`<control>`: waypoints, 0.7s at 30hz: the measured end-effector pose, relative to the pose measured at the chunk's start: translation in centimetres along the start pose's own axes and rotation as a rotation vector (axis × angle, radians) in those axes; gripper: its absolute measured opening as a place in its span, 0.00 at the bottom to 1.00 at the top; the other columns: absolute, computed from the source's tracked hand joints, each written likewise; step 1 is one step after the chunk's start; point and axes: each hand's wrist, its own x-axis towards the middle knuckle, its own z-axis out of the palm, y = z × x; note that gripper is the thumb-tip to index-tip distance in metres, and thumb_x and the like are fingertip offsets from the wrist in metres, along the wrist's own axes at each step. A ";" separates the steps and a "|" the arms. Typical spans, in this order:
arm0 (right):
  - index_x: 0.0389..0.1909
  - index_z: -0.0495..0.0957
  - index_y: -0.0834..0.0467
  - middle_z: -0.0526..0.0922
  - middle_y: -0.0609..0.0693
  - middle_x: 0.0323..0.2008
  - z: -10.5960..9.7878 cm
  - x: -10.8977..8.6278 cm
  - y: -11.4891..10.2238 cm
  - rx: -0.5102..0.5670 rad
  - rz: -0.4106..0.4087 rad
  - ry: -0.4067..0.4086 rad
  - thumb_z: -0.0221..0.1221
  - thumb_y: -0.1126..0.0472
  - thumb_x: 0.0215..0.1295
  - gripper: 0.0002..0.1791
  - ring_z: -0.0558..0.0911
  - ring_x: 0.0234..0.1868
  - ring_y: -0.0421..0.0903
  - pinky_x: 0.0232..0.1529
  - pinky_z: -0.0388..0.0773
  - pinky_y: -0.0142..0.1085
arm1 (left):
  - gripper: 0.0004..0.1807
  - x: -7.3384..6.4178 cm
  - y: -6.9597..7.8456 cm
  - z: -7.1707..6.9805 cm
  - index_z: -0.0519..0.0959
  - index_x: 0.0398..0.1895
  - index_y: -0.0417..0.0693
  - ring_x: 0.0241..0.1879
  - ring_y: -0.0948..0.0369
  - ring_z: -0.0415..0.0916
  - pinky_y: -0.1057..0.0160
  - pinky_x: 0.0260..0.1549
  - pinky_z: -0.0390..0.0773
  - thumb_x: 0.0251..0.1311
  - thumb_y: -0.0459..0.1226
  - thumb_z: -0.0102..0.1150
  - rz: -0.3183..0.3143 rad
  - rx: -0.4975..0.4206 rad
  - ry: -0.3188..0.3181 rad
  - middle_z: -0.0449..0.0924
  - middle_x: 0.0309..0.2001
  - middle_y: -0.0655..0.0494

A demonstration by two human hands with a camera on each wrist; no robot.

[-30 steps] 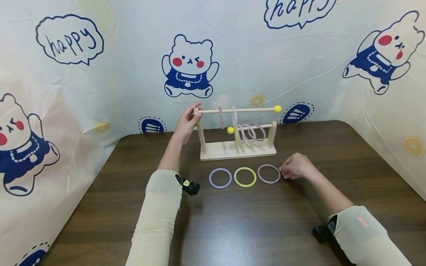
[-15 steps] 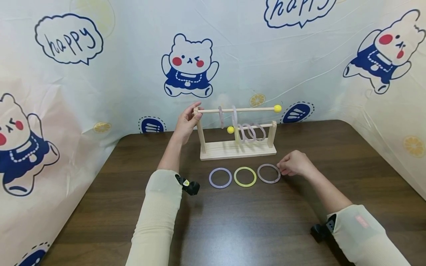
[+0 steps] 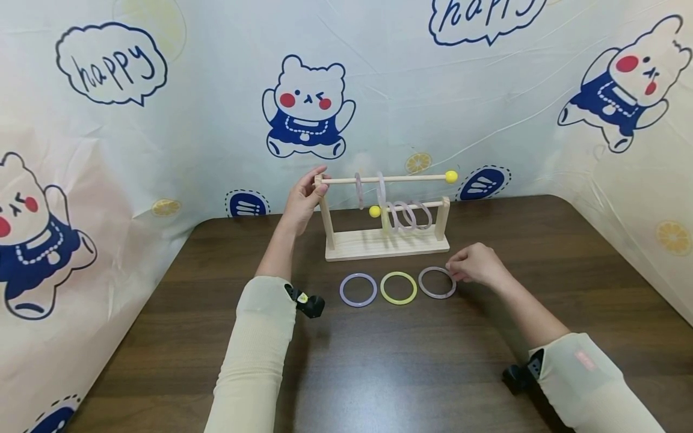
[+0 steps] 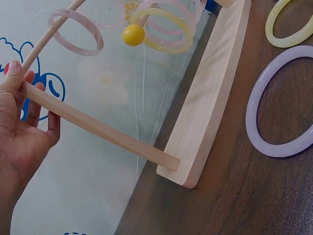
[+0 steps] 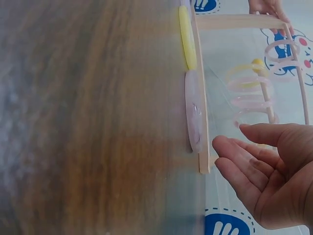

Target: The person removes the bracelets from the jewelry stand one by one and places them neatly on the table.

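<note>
In the head view my left hand [image 3: 303,203] grips the top of the left post of a pale wooden ring rack [image 3: 387,245]. The left wrist view shows its thumb and fingers around the upper end of that post [image 4: 98,122]. My right hand [image 3: 480,264] hovers by the right edge of a mauve ring [image 3: 437,297] lying on the table. In the right wrist view its fingers [image 5: 239,181] are loosely bent, thumb apart, with nothing between them. A yellow ring [image 3: 399,303] and a lilac ring [image 3: 358,305] lie in a row left of the mauve one.
The rack's upper rod [image 3: 414,178] carries two rings and ends in a yellow ball [image 3: 452,177]. Several rings, pinkish and yellow, hang on the lower rod, which ends in another yellow ball [image 3: 375,211]. A printed cloth [image 3: 216,120] stands behind the dark wooden table [image 3: 379,373].
My right hand has shifted slightly left and away from me, now overlapping the mauve ring's right edge in the head view. The left hand, rack and rings have stayed put.
</note>
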 end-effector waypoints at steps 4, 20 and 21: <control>0.38 0.81 0.70 0.84 0.59 0.28 0.0 0.1 -0.2 -0.005 -0.010 0.015 0.58 0.64 0.61 0.12 0.84 0.30 0.49 0.31 0.79 0.40 | 0.25 0.0 0.0 0.0 0.66 0.65 0.48 0.44 0.63 0.67 0.64 0.44 0.67 0.63 0.35 0.52 0.000 0.004 -0.001 0.71 0.55 0.48; 0.43 0.79 0.71 0.84 0.57 0.29 0.5 0.7 -1.5 0.102 -0.070 0.103 0.59 0.61 0.61 0.16 0.84 0.32 0.49 0.33 0.79 0.38 | 0.25 0.1 0.0 0.0 0.66 0.65 0.47 0.44 0.62 0.67 0.65 0.44 0.67 0.63 0.35 0.52 0.001 0.011 0.006 0.68 0.58 0.43; 0.43 0.79 0.71 0.84 0.56 0.29 0.5 0.7 -1.6 0.106 -0.072 0.107 0.59 0.61 0.61 0.16 0.84 0.32 0.48 0.33 0.78 0.38 | 0.26 0.1 0.0 0.0 0.65 0.65 0.47 0.44 0.62 0.67 0.65 0.44 0.67 0.63 0.35 0.52 0.001 0.008 0.006 0.68 0.58 0.42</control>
